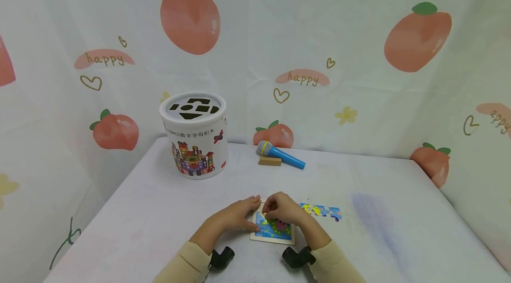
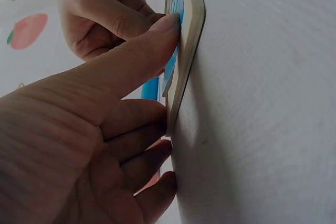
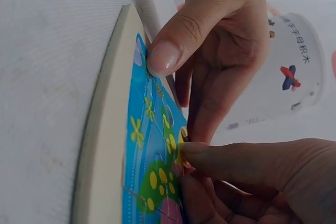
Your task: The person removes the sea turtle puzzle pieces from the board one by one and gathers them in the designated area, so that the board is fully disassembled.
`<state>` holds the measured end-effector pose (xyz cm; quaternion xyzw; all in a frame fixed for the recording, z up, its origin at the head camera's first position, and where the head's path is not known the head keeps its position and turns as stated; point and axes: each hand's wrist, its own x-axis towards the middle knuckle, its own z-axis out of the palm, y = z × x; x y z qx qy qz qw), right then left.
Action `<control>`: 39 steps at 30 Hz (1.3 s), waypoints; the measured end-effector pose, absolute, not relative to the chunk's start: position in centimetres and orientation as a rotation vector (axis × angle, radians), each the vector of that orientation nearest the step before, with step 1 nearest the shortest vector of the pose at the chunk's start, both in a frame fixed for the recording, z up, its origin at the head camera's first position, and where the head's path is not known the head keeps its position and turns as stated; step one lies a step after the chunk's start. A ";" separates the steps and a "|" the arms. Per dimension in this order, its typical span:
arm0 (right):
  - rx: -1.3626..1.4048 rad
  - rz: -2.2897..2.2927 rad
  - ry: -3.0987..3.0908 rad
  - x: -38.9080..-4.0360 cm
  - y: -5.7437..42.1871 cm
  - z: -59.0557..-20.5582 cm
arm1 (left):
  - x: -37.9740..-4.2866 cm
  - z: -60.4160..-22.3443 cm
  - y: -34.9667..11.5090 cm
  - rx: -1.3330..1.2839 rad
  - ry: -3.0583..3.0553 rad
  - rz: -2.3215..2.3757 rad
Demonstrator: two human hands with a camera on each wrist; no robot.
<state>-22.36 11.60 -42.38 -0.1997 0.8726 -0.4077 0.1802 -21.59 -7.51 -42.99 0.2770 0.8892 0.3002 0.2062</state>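
A jigsaw puzzle (image 1: 263, 233) in a pale wooden tray (image 1: 273, 241) lies on the table, its picture blue with green, pink and yellow shapes. My left hand (image 1: 233, 217) rests at the tray's left side. Its thumb (image 2: 165, 24) presses on the picture, and the other fingers extend along the tray's edge. Above the far part of the puzzle, my right hand (image 1: 285, 210) pinches a small, partly yellow puzzle piece (image 3: 181, 148) between thumb and forefinger. Most of that piece is hidden by the fingers.
Several loose puzzle pieces (image 1: 335, 212) lie right of the tray. Farther back are a blue toy microphone (image 1: 285, 157) and a small wooden block (image 1: 270, 161). A white bucket (image 1: 195, 141) with a shape-hole lid stands back left, before a peach-print cloth (image 1: 255, 43).
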 end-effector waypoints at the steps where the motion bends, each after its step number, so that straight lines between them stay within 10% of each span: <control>1: -0.561 -1.155 2.462 -22.4 11.6 -42.3 | -21.6 -43.0 -7.5 0.770 2.480 0.833; 39: -0.397 -1.371 2.241 -22.0 12.6 -42.6 | -21.6 -43.1 -7.4 0.765 2.496 0.808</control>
